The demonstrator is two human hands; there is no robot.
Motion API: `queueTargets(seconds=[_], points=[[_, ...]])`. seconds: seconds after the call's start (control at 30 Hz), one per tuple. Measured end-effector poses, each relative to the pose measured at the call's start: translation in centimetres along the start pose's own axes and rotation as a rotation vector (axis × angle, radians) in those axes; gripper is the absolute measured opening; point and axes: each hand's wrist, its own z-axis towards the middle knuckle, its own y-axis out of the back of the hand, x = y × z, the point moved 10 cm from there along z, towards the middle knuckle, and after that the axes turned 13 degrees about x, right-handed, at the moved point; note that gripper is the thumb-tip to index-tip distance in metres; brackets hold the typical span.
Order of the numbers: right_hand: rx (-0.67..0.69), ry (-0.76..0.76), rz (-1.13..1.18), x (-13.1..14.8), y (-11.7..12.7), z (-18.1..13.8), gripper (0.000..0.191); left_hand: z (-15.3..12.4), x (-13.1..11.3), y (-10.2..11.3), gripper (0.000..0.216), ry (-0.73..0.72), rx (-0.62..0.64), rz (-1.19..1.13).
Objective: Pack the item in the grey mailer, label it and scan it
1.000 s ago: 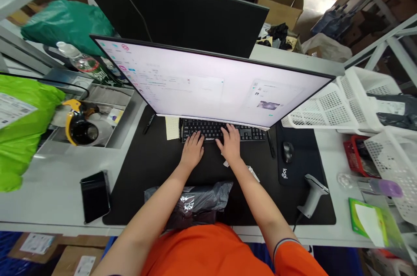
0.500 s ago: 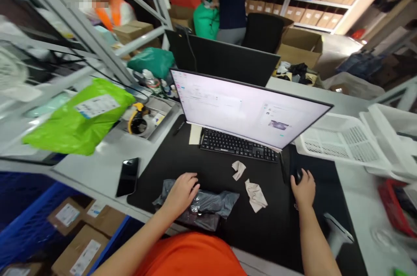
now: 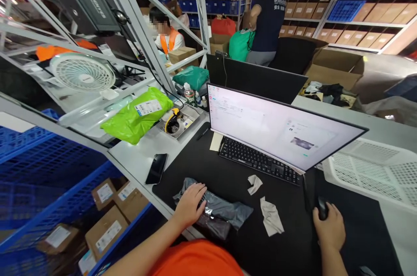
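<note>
My left hand (image 3: 190, 203) lies flat, fingers stretched, on a grey plastic mailer bag (image 3: 224, 211) at the near edge of the black desk mat (image 3: 234, 172). My right hand (image 3: 329, 229) is cupped over a black mouse (image 3: 322, 208) at the right of the mat. A black keyboard (image 3: 257, 161) sits under a lit monitor (image 3: 280, 128). Two crumpled paper scraps (image 3: 269, 215) lie on the mat between my hands.
A black phone (image 3: 157, 168) lies left of the mat. A green mailer (image 3: 138, 113) and a tray with a yellow tape dispenser (image 3: 172, 122) sit further left. A white basket (image 3: 374, 172) is at the right. Two people work beyond a second monitor (image 3: 257, 78). A fan (image 3: 83, 72) stands on the left shelf.
My hands left the keyboard; the left went onto the grey bag, the right onto the mouse. The view swung up and left, showing shelves and people.
</note>
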Motion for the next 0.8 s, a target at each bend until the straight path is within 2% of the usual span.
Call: queueTargets(seconds=[0.27,0.43,0.6,0.7,0.8], points=[[-0.005,0.018,0.018,0.6,0.0,-0.4,0.063,0.0,0.0,0.1,0.052,0.002,0.010,0.022],[-0.076,-0.067,0.005,0.1,0.7,-0.2,0.064,0.2,0.3,-0.1,0.047,-0.008,0.008,0.000],[-0.068,-0.077,-0.026,0.6,1.5,0.1,0.059,0.6,0.4,0.0,0.043,0.019,0.076,-0.051],[-0.123,-0.088,-0.030,1.0,2.7,-1.6,0.061,0.8,-0.6,-0.3,0.061,-0.086,0.205,-0.033],[-0.182,-0.190,-0.035,0.3,4.9,-5.6,0.068,0.7,-2.1,-0.8,0.101,-0.282,0.364,0.010]])
